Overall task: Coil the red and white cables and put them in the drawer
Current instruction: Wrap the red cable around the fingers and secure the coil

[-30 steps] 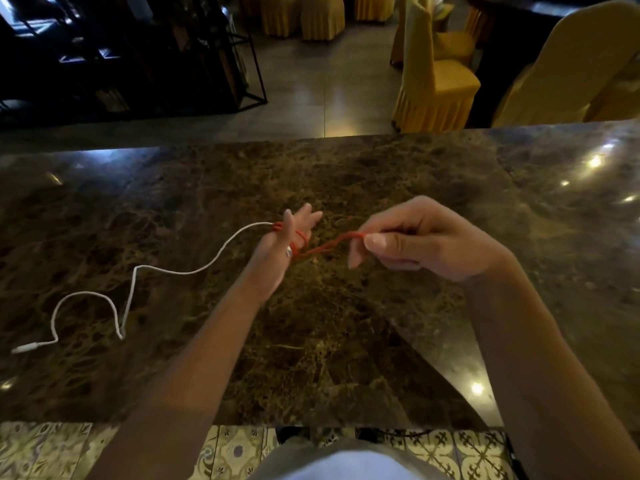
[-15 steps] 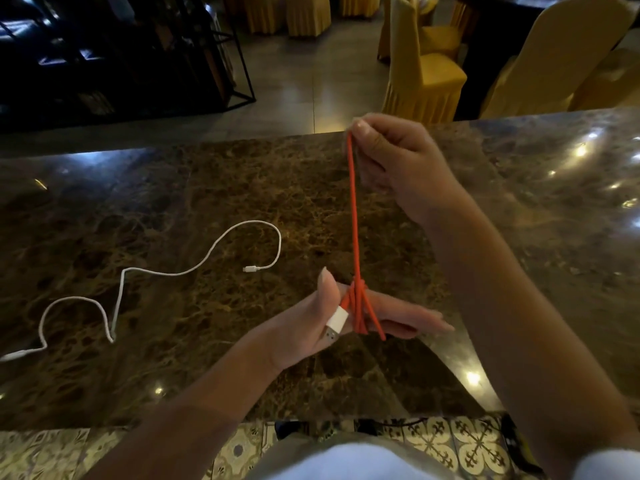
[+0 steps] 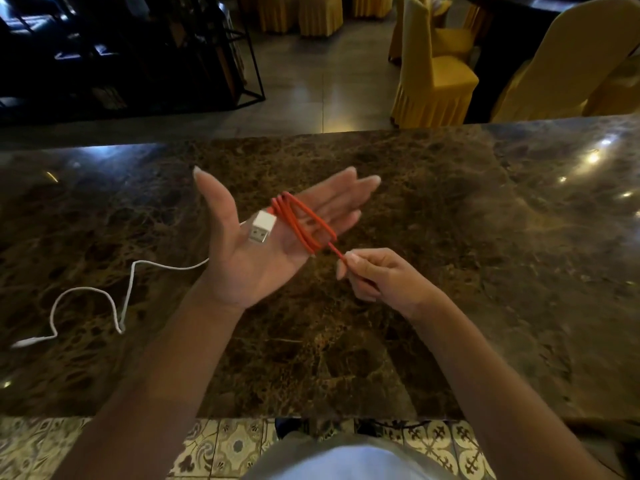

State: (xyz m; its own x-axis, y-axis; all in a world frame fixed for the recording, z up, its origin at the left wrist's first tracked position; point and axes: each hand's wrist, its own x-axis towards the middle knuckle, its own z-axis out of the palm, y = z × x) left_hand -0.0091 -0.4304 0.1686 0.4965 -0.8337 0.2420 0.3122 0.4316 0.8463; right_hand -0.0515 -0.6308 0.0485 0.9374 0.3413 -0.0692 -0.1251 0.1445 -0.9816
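The red cable [image 3: 302, 221] is wound in several loops around the fingers of my left hand [image 3: 256, 251], which is held palm up above the marble counter. Its white USB plug [image 3: 262, 227] lies on my palm. My right hand [image 3: 377, 275] pinches the free red end just below and right of the loops. The white cable [image 3: 104, 299] lies uncoiled on the counter at the left, partly hidden behind my left hand. No drawer is in view.
The brown marble counter [image 3: 485, 237] spans the whole view. Yellow-covered chairs [image 3: 433, 74] stand beyond its far edge at the right, and a dark metal shelf frame [image 3: 173, 53] stands at the back left. Patterned floor tiles [image 3: 221, 445] show below the near edge.
My right hand came down from high above the counter to just right of my left palm, laying the red strand around the fingers. My left hand turned palm up and rose slightly.
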